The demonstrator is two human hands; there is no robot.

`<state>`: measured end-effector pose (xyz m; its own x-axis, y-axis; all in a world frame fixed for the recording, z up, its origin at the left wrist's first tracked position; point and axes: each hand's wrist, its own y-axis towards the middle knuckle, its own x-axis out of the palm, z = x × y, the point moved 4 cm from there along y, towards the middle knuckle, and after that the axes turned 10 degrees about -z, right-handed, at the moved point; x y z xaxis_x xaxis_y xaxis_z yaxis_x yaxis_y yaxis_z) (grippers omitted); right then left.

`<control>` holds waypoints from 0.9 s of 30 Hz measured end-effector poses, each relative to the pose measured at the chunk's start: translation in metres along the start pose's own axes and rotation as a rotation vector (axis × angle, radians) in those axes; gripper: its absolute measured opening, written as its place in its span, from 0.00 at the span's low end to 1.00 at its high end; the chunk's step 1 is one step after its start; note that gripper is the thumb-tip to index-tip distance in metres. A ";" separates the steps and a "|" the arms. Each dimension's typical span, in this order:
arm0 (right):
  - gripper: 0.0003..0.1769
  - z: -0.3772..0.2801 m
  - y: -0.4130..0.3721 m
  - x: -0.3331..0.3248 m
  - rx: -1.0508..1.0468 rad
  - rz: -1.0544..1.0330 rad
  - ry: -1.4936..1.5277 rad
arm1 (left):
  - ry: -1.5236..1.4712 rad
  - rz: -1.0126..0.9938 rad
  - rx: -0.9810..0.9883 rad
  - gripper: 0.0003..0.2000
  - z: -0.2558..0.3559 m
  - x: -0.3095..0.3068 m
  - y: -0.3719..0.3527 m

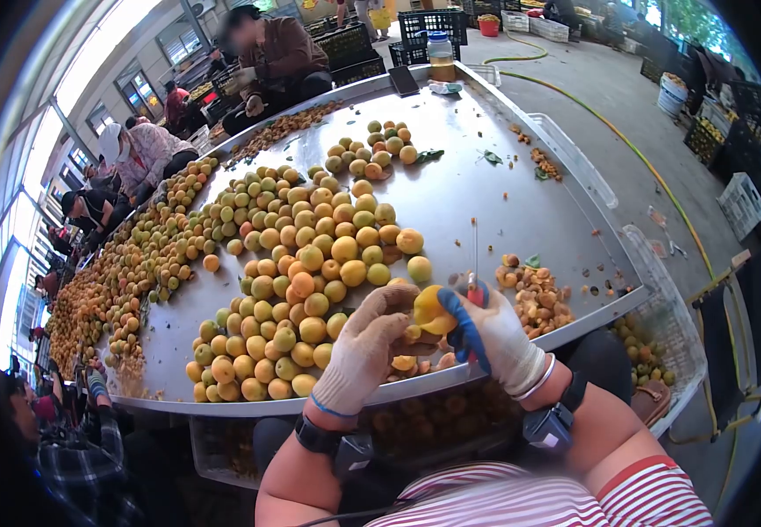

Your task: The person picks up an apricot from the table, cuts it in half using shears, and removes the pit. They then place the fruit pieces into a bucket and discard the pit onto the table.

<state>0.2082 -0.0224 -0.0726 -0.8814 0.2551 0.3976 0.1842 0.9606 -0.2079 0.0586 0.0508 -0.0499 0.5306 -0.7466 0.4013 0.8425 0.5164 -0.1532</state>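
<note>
My left hand (364,351), in a soiled white knit glove, is closed with its fingertips against a yellow apricot (433,310), above the front edge of the metal table. A smaller orange piece (412,334) shows by its fingers. My right hand (499,338), in a white glove with blue fingers, grips a small knife (475,279) with a red handle and thin blade pointing up. The blue fingers also touch the apricot's right side. Left of my hands lies a large heap of whole apricots (297,272). Brownish-orange pits or scraps (540,303) are piled to the right.
The metal table (450,189) has a raised rim. A phone (404,81) and a jar (440,57) stand at its far end. Several people (279,53) sit along the left side. A crate (648,347) of fruit is by my right leg; a hose (635,145) crosses the floor.
</note>
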 end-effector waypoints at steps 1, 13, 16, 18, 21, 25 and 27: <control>0.15 -0.001 0.000 -0.002 0.002 -0.008 0.016 | -0.057 0.004 0.003 0.22 -0.003 -0.005 0.002; 0.18 0.002 0.002 -0.003 0.015 0.026 0.004 | 0.352 0.083 0.027 0.26 -0.012 0.002 0.006; 0.18 0.005 0.001 0.000 0.016 0.004 -0.043 | 0.308 0.089 -0.023 0.24 -0.016 0.002 0.006; 0.18 0.000 -0.002 0.001 0.037 -0.008 -0.101 | 0.375 0.073 -0.032 0.24 -0.008 0.005 0.003; 0.19 0.002 0.001 0.001 -0.042 -0.087 -0.039 | 0.305 0.049 -0.016 0.24 -0.005 0.006 0.001; 0.19 -0.007 -0.004 0.005 0.058 -0.146 -0.040 | 0.345 0.077 -0.027 0.25 -0.007 0.002 -0.001; 0.20 -0.006 -0.003 0.004 0.060 -0.181 0.042 | 0.319 0.148 -0.002 0.24 -0.009 -0.002 -0.001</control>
<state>0.2065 -0.0235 -0.0654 -0.8784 0.0845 0.4704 -0.0031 0.9832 -0.1823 0.0574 0.0474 -0.0589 0.6491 -0.7573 0.0723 0.7542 0.6282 -0.1909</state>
